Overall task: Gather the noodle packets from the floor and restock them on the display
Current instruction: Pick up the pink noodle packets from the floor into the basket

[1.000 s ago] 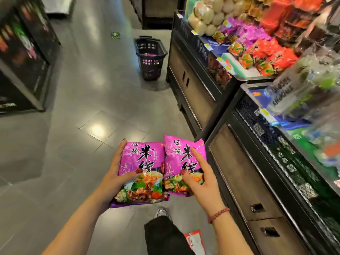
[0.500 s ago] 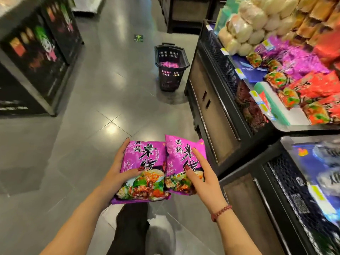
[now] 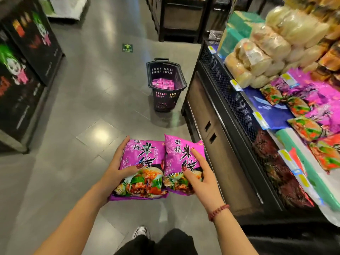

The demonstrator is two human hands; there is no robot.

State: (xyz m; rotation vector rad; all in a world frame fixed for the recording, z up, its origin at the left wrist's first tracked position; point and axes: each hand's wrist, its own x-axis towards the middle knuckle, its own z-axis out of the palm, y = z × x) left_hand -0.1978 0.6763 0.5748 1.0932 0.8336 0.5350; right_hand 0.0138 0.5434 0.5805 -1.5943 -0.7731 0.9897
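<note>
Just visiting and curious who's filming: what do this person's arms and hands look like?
Both forearms are bare, no sleeves or gloves in view. The left hand and right hand have dark red polished nails. A reddish-brown beaded bracelet circles the right wrist.

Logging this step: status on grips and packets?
Left grip holds left packet. Right grip holds right packet. Basket ahead, apart; nothing between packets and display.
</note>
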